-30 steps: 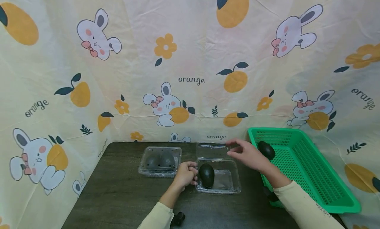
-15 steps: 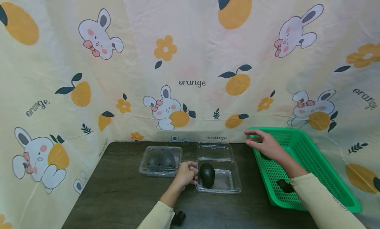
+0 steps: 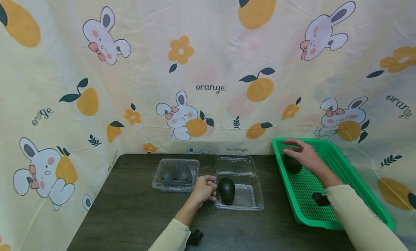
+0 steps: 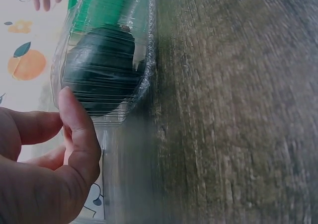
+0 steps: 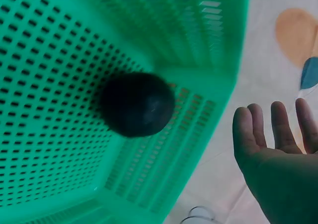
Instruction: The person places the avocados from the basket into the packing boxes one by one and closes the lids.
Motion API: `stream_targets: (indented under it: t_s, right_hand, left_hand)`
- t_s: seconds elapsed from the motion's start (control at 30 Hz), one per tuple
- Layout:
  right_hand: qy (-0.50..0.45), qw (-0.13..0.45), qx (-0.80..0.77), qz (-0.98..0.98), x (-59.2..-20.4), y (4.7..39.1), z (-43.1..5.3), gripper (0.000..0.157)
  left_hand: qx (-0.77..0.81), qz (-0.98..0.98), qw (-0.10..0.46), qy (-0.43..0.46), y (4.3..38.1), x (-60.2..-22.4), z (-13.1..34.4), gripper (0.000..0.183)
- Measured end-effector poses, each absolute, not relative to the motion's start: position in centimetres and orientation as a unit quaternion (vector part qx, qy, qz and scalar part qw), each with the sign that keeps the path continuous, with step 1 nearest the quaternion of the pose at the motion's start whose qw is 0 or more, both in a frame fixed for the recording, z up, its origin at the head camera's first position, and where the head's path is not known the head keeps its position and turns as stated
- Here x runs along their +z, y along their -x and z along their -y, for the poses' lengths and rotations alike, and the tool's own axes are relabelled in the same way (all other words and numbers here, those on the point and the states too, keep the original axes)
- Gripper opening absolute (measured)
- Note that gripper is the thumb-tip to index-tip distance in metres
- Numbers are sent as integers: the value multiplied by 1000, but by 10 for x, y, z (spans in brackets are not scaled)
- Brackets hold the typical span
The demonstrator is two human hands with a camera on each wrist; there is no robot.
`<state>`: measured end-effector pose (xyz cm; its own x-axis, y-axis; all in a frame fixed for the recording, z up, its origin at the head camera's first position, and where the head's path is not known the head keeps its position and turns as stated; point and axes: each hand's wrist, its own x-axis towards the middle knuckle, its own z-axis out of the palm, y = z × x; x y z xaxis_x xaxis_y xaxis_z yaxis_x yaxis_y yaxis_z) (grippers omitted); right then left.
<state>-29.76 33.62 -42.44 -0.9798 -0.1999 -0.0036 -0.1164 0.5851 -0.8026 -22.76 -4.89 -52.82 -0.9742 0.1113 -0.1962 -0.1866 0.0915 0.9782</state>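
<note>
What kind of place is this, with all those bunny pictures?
Probably a tabletop work spot indoors, though I can't tell whether it's a home or a shop. Clues: a bunny-and-orange printed sheet behind a dark wood-grain table, and a clear plastic clamshell holding what looks like an avocado.

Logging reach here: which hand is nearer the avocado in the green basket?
Right. The right hand hovers above the avocado; the left hand is farther off, at the left edge of the open clear container.
</note>
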Motion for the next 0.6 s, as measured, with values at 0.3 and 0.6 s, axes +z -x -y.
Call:
stream_targets:
  t_s: [0.3, 0.6]
  right_hand:
    - [35, 66, -402, -913, -447, 317, -355, 70]
    - [19, 84, -377, -922, -460, 326, -369, 72]
  left_hand:
    - [677, -727, 112, 28, 227, -529, 49, 34]
    - [677, -727, 110, 27, 227, -530, 47, 36]
